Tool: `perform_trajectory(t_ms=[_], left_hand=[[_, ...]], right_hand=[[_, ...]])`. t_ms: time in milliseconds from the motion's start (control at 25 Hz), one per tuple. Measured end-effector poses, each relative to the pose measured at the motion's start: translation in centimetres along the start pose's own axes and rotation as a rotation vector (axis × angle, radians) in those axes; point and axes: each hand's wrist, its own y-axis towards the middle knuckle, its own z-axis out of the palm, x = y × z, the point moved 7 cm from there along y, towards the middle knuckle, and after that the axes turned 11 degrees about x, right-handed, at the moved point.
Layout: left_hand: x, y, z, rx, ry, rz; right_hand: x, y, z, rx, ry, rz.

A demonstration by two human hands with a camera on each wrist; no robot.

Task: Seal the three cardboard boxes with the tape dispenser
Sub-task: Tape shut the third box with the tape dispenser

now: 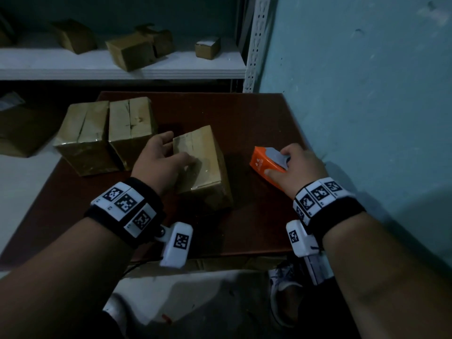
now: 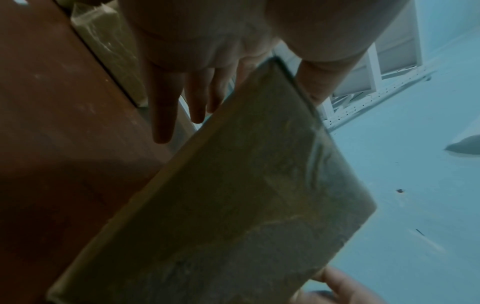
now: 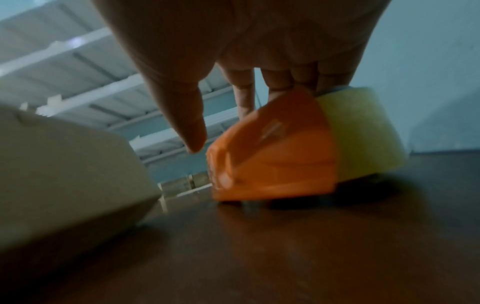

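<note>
Three cardboard boxes stand on the dark brown table [image 1: 256, 118]. Two of them [image 1: 83, 135] [image 1: 132, 126] sit side by side at the back left, with shiny tape over their tops. The third box [image 1: 208, 167] [image 2: 246, 185] stands in the middle. My left hand [image 1: 176, 150] rests on it, thumb lying on the top and straight fingers [image 2: 194, 98] down its left side. The orange tape dispenser [image 1: 261, 160] [image 3: 275, 160] sits on the table to its right. My right hand [image 1: 281, 165] grips the dispenser from above, fingers curled over the tape roll [image 3: 363, 131].
A blue wall [image 1: 367, 94] runs close along the table's right edge. Behind the table, a white shelf [image 1: 122, 67] carries several small cardboard boxes. Flat cardboard [image 1: 22, 133] lies on the floor at the left. My shoes show below the table's near edge.
</note>
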Motion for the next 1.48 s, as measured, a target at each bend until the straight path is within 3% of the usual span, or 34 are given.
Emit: perform_trajectory(t_ms=[120,320,640,760,880,1000,1200,1280,1480], left_hand=[[0.3,0.1,-0.2,0.008,-0.007,0.013],[0.8,0.1,-1.0,0.009,0.0,-0.015],[1.0,-0.3,-2.7,0.005,0.021,0.007],[-0.6,-1.6,-3.8,-0.094,0.159,0.13],[-3.6,-3.7,-4.3,-0.149,0.271,0.341],[-5.4,-5.0,-3.2,0.09,0.18,0.469],[-5.4,-6.5,-1.4,0.435,0.079,0.476],[-5.4,-6.6,-1.7,0.486,0.012,0.475],[-5.0,-7.1,-2.2,0.473,-0.036,0.443]], right_hand=[[0.6,-0.5,0.5,0.068,-0.13,0.005],[1.5,-1.2,0.3,0.048,-0.308,0.001],[4.8,-4.3,-3.6,-0.13,-0.021,-0.305],[7.1,-6.7,-5.1,-0.197,-0.007,-0.441],[9.2,-8.6,-6.4,-0.225,0.008,-0.571],[10.7,-10.3,-7.3,-0.25,0.054,-0.683],[12.4,-12.0,-6.7,-0.18,0.144,-0.823],[12.8,-12.2,-6.4,-0.161,0.165,-0.856],[13.7,-12.9,-6.3,-0.146,0.173,-0.902]])
